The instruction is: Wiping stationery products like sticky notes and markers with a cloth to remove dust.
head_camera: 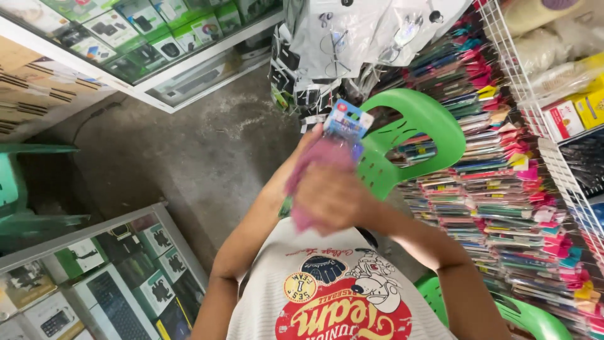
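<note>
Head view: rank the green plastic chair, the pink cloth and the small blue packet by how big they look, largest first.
1. green plastic chair
2. pink cloth
3. small blue packet

The cloth and packet are held nearer the camera than the chair, so their true sizes are likely smaller than they appear.

Both forearms raised, right hand closed, left hand mostly hidden
</note>
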